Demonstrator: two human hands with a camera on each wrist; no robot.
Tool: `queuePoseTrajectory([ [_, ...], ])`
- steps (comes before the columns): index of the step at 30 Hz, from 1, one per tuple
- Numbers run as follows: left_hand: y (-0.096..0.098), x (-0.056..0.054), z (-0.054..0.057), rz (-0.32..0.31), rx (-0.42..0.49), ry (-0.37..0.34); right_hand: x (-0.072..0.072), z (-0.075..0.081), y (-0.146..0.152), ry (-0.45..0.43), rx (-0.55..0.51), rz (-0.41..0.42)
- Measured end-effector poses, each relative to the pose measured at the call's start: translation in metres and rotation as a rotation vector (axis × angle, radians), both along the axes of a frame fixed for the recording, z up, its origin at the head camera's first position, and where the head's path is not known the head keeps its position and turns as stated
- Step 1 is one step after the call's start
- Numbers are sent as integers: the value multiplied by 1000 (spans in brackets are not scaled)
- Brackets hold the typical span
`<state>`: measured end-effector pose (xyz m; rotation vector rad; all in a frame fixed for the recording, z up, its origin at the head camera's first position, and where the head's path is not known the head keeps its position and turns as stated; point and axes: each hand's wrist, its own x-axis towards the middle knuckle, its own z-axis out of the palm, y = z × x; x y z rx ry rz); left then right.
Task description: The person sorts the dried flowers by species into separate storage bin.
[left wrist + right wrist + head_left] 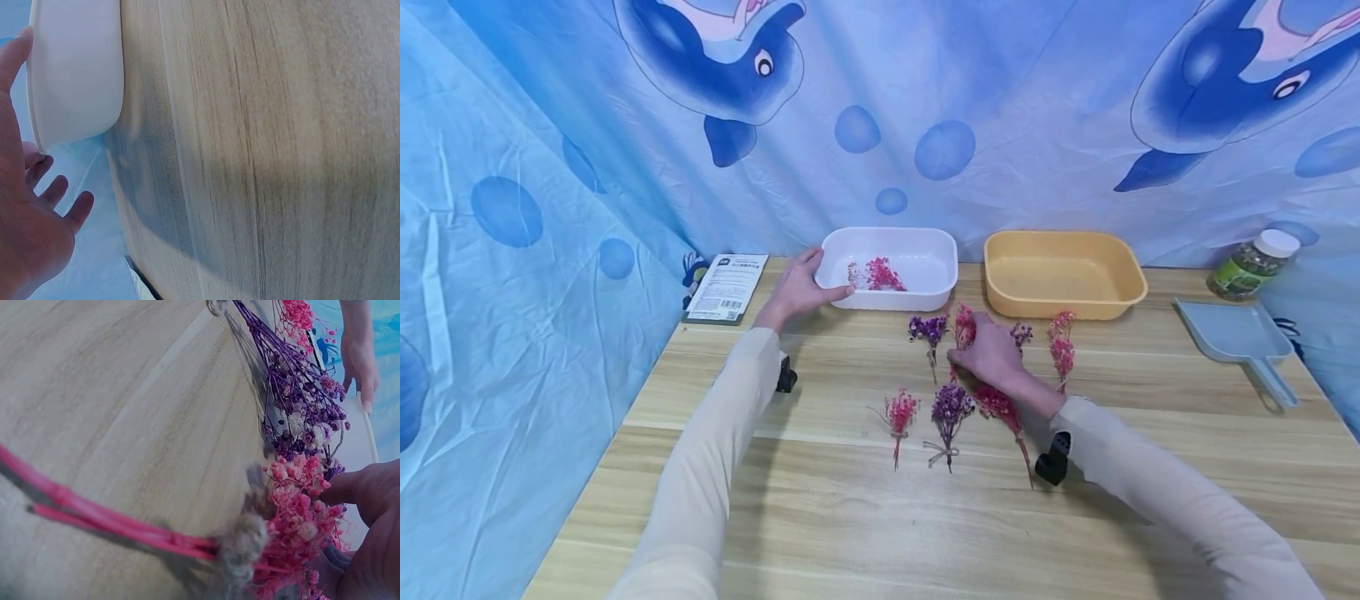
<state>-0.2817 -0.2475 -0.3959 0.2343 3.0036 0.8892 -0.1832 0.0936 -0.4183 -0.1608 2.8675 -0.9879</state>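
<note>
My left hand (805, 287) holds the left end of a white plastic basin (936, 298), its thumb on the near rim. In the left wrist view, the thumb and a fingertip meet the basin's rim while the other fingers spread loosely. Some pink dried flowers (882, 275) lie inside the basin. My right hand (996, 354) pinches a pink dried flower bunch (964, 323) on the table, its stems partly hidden. Close to the right wrist lies another pink bunch (997, 402), tied with twine, which overlaps the fingers in the right wrist view. A purple bunch (951, 407) lies beside it.
More bunches lie around: purple (928, 331), small pink (900, 412), pink (1062, 342) and purple (1021, 333). A yellow basin (1063, 307) stands right of the white one. Farther right are a lidded jar (1251, 271) and a grey dustpan (1232, 333). A printed packet (726, 287) lies left.
</note>
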Motion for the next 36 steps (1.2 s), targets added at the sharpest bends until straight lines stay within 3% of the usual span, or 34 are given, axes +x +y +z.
queuePoseTrajectory([
  [21,0,1,-1,3,1,-7,4,-4,3,41,-104,-5],
  [36,1,2,0,3,6,-8,8,5,17,52,-275,12],
])
